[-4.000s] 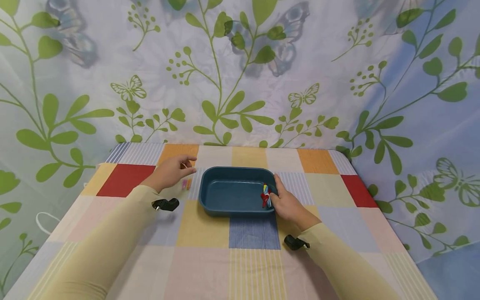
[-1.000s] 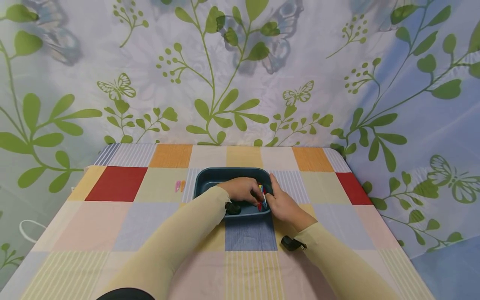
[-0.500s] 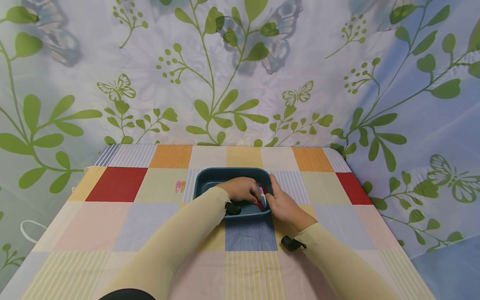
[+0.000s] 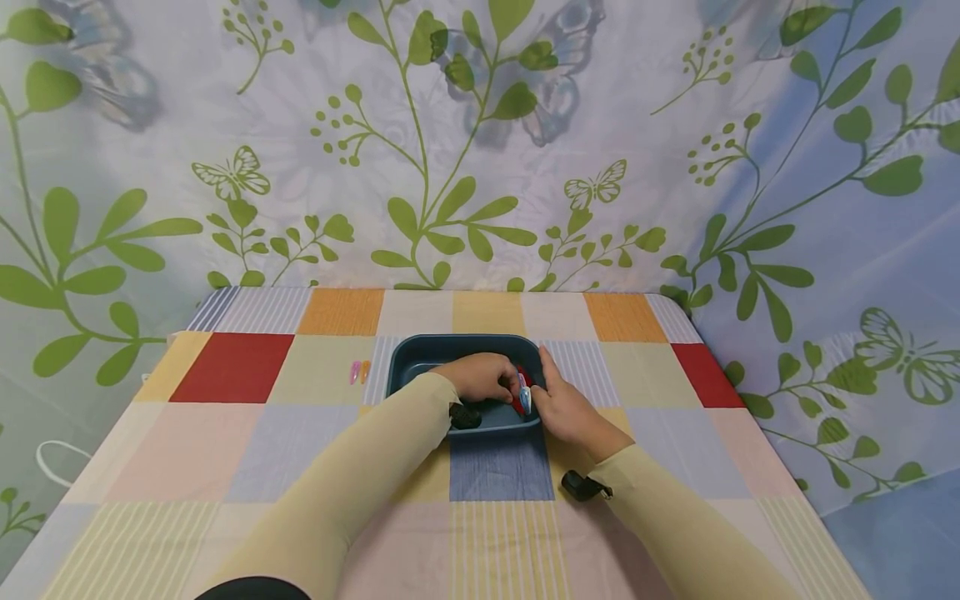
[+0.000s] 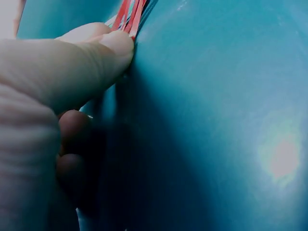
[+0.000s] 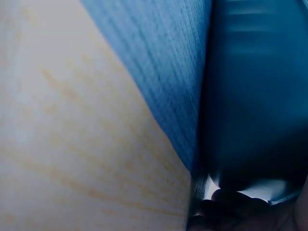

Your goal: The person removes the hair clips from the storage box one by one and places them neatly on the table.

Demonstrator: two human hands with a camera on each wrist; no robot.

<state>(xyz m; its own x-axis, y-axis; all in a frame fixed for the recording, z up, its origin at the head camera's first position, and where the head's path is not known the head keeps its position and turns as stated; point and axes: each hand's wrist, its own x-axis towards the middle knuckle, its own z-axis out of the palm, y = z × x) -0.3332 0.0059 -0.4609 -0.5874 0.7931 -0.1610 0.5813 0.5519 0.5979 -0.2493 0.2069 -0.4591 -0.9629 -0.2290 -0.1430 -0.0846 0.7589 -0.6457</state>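
A dark teal tray (image 4: 456,430) stands on the table, and my right hand (image 4: 572,410) grips its right end, thumb at the rim. In the right wrist view fingers (image 6: 236,204) lie at the tray's outer wall. My left hand (image 4: 480,379) reaches into the tray's right part. Seen from the left wrist, thumb and finger pinch thin red hair clips (image 5: 130,19); how many cannot be told. A light blue and white hair clip (image 4: 525,398) shows between the two hands, with red ones partly hidden behind the left fingers.
A pink hair clip (image 4: 356,372) and an orange hair clip (image 4: 365,372) lie side by side left of the tray. The patchwork tablecloth (image 4: 285,533) covers the table; a leaf-patterned curtain (image 4: 480,150) hangs behind. A white cord (image 4: 56,462) loops at the left edge.
My left hand has gone from beside the pink and orange clips into the tray. Lately its fingers shift the clips slightly; the yellow one is no longer visible. My right hand keeps its hold.
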